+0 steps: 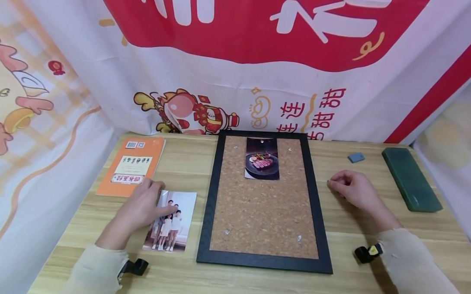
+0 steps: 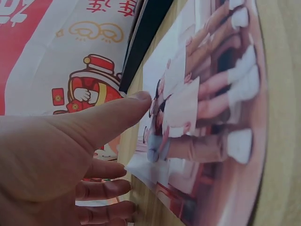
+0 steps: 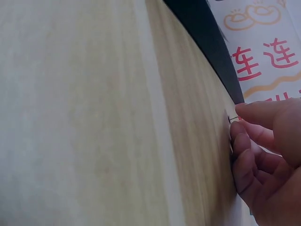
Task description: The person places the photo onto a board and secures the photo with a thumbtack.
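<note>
My left hand [image 1: 141,206] is at the upper left corner of a family photo [image 1: 182,231] lying on the table. Its thumb stretches over the print, while the other fingers touch the edge, where the corner bends up in the left wrist view. Thumb and index finger of my right hand [image 1: 354,190] pinch a small pushpin [image 3: 233,118]; its thin needle shows, its head is mostly hidden. Between the hands lies a cork board [image 1: 264,213] in a black frame. A steak photo [image 1: 261,169] is pinned near its top, and several clear pushpins [image 1: 299,239] are stuck around it.
An orange book [image 1: 111,187] lies at the left, partly behind the left hand. At the right are a small blue eraser [image 1: 356,157] and a dark green case [image 1: 411,179]. Printed cloth [image 1: 241,91] hangs behind the table [image 1: 176,277].
</note>
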The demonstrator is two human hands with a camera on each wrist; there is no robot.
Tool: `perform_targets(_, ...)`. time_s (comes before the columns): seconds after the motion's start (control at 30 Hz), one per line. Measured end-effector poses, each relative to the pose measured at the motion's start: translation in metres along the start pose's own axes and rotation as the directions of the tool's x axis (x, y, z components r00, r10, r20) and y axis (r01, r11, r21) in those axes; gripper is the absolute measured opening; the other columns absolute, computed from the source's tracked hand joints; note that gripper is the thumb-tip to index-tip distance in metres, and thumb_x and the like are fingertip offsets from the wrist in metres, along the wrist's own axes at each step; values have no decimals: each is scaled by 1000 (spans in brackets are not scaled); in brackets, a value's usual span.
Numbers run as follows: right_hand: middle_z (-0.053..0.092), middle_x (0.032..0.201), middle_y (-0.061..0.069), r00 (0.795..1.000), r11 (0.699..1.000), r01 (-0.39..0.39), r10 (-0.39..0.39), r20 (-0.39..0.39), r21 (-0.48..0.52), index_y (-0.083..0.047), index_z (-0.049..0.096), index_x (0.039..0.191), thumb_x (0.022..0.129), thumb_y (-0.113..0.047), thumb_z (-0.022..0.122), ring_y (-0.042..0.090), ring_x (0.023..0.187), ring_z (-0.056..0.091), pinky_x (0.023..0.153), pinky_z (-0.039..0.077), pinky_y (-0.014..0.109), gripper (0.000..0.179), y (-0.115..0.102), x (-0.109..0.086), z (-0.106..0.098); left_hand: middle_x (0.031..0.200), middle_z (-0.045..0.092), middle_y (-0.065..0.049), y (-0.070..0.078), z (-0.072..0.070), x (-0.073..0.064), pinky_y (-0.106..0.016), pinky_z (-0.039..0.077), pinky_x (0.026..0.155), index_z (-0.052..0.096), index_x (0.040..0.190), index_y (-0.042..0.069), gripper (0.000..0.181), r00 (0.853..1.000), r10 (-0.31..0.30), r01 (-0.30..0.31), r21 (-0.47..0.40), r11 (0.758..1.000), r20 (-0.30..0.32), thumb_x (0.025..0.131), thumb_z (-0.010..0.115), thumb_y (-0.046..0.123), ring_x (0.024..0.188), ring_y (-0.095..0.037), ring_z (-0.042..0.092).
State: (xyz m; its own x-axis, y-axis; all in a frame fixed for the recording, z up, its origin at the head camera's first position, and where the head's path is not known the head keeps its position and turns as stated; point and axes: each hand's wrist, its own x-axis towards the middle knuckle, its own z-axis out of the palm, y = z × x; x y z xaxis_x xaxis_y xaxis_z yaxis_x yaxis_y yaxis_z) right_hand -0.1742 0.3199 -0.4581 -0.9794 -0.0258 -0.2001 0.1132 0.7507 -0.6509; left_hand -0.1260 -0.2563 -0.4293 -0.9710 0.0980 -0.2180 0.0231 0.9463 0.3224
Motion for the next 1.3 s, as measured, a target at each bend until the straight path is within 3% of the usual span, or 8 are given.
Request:
perform_targets(0.27,66,92,9,999,998,-3,0,-41,-68,-3,73,118,108,-25,67,23,80,56,65,45,32,25,-2,5,3,137,51,-27,-4,2,-1,-58,55,98,51,151,-5,88,999,-21,22,-15,1000,41,91,86,50,112,-37,53)
perform_targets(0.53,69,95,11,997,995,17,-24,-68,-96,-2,74,114,107,-23,68,24,86,56,73,44,33,23,0,8,7,134,58,-24,-5,1,-1,-55,56,96,52,145,-3,65,1000,-14,17,-116,993,27,98,82,30,110,-33,59)
perform_targets(0.83,73,104,16,995,996,55,-60,-76,-73,0,75,113,107,-25,68,25,90,58,76,46,32,26,1,4,4,121,64,-19,-9,4,0,-46,58,86,52,140,-1,53,1000,15,-16,-127,992,-5,101,78,25,100,-27,62)
perform_targets(1.03,76,105,18,998,996,46,-44,-35,72,2,74,113,108,-22,67,16,81,67,67,58,26,25,-1,-4,2,101,64,-10,-16,2,0,-34,52,71,53,140,2,43,997,65,-68,-139,988,-29,103,71,12,85,-21,60)
perform_targets(1.17,78,113,23,999,982,42,-44,3,184,4,71,116,109,-17,65,12,80,74,72,64,27,23,-3,-9,3,112,68,-16,-19,-1,-2,-43,61,79,53,142,3,42,994,98,-106,-166,980,-56,103,68,6,94,-25,67)
perform_targets(1.3,78,114,23,999,974,33,-41,34,225,3,70,122,110,-17,65,14,82,74,73,65,29,24,-5,-11,2,120,69,-20,-23,-7,-5,-51,63,88,54,143,2,42,988,134,-147,-216,965,-74,103,65,1,103,-31,71)
